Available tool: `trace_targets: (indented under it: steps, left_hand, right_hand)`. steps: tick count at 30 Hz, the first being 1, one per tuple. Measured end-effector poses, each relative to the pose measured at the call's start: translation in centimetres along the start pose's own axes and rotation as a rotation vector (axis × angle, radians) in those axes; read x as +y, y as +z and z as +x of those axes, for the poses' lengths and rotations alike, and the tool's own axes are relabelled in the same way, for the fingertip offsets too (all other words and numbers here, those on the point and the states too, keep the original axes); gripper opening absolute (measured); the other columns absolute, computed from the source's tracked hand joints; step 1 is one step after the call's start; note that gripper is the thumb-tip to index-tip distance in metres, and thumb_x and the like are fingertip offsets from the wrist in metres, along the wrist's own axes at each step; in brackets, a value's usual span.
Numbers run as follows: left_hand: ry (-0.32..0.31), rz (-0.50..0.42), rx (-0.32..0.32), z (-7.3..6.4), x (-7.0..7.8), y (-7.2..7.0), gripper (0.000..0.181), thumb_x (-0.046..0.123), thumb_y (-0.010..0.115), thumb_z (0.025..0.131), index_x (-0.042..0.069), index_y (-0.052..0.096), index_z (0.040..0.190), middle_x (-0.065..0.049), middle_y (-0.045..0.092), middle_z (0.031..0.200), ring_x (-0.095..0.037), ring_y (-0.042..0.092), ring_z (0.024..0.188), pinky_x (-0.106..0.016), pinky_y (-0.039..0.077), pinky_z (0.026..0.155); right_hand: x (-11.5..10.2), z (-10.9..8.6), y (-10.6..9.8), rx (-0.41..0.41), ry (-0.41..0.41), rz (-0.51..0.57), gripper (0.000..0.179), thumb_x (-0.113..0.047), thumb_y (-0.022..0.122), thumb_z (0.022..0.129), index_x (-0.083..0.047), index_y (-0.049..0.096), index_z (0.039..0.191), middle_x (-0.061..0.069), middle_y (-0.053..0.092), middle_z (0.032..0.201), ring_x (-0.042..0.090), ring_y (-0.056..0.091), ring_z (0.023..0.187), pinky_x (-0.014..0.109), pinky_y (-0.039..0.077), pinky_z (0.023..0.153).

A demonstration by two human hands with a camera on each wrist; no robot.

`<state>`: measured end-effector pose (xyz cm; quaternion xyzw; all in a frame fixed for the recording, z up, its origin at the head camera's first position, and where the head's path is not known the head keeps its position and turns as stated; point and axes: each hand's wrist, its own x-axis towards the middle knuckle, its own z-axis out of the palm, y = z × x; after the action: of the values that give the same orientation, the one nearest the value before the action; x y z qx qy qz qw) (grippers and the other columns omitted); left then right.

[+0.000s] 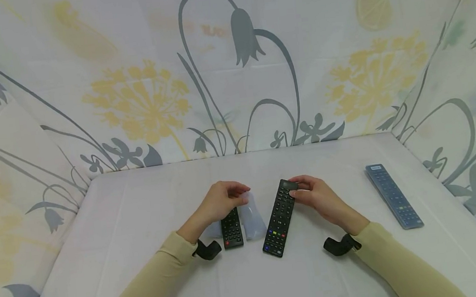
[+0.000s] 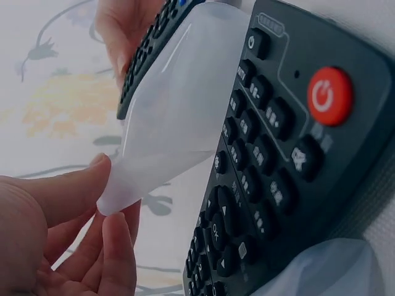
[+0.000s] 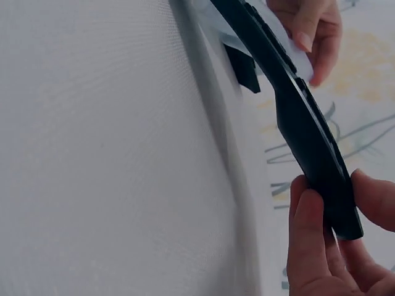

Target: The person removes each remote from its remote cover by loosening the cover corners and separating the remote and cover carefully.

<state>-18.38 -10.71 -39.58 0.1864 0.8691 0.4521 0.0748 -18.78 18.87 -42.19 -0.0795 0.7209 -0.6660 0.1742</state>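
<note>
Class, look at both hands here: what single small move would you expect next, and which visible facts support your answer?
Probably the right hand tips the long black remote toward the clear cover to slide it in. That hand grips the remote's far end, lifted off the table in the right wrist view. The left hand pinches the cover's edge right beside it, above the short remote.

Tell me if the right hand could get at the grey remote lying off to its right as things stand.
Probably yes, once freed: the right hand now grips the top end of the long black remote. The grey remote lies apart on the bare table, nothing between them.
</note>
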Motion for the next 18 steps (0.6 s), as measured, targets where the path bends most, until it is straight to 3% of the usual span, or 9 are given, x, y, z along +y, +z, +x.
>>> trace_targets:
  steps: [5,18]
  left_hand:
    - [-0.011,0.008,0.018,-0.1,0.0,0.1,0.024,0.007,0.075,0.089,0.008,0.075,0.113,-0.001,0.07,0.106,-0.017,0.064,0.092,-0.032,0.053,0.079]
    - [-0.02,0.055,0.038,0.0,-0.6,0.6,0.025,0.01,0.074,0.09,0.01,0.074,0.115,0.001,0.067,0.1,-0.015,0.059,0.086,-0.031,0.049,0.072]
  right_hand:
    - [0.0,0.5,0.2,0.033,0.018,-0.014,0.047,-0.004,0.061,0.096,0.009,0.048,0.139,0.023,0.056,0.127,0.016,0.063,0.101,0.03,0.053,0.09]
    - [0.8,1.5,0.7,-0.019,0.035,-0.032,0.057,-0.007,0.066,0.094,0.006,0.043,0.145,0.026,0.054,0.132,0.019,0.064,0.103,0.034,0.055,0.087]
